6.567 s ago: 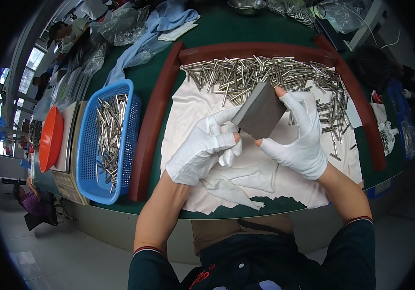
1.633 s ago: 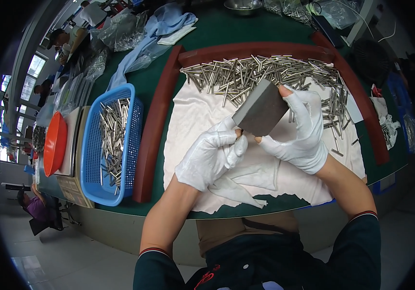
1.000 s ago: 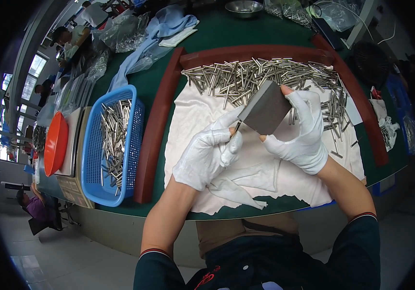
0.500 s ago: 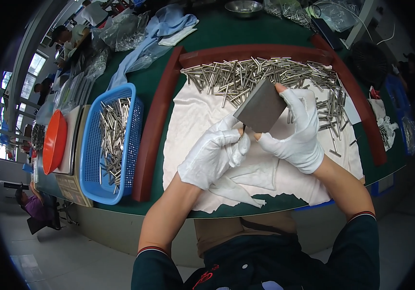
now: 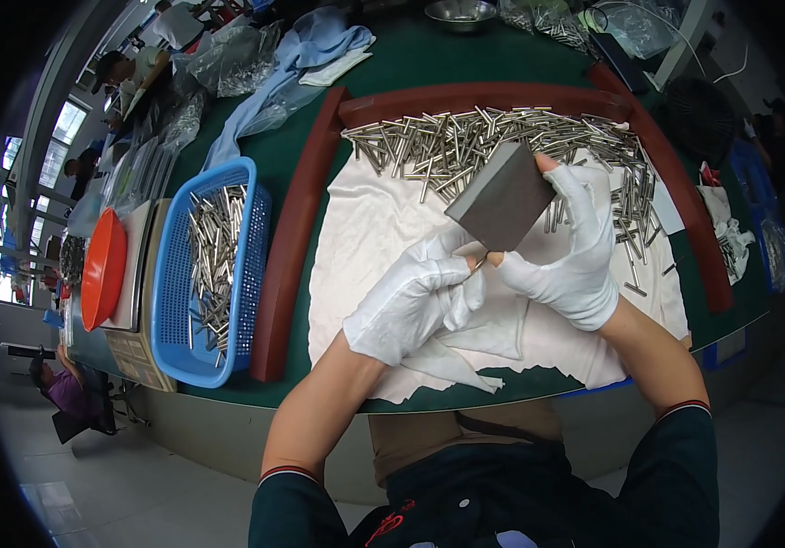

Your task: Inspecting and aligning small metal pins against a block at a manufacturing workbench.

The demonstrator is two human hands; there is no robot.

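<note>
My right hand (image 5: 575, 256), in a white glove with bare fingertips, grips a dark grey rectangular block (image 5: 507, 199) by its edges, tilted above the cloth. Close under the block's lower corner, my left hand (image 5: 415, 297), gloved the same way, is closed in a pinch. Between its thumb and finger shows the end of a slim metal pin (image 5: 480, 262); the rest is hidden by the glove. Beyond the block lies a wide heap of shiny metal pins (image 5: 447, 151) on the pale pink cloth (image 5: 356, 247).
A dark red frame (image 5: 290, 265) borders the cloth at left, back and right. Left of it stands a blue basket (image 5: 260, 247) with more pins, then an orange bowl (image 5: 105, 269). A steel bowl (image 5: 461, 13) sits at the back. Other people work at far left.
Both hands and the block have shifted slightly right. The block has tilted a little, and the left pinch has come to the block's lower corner beside the right thumb.
</note>
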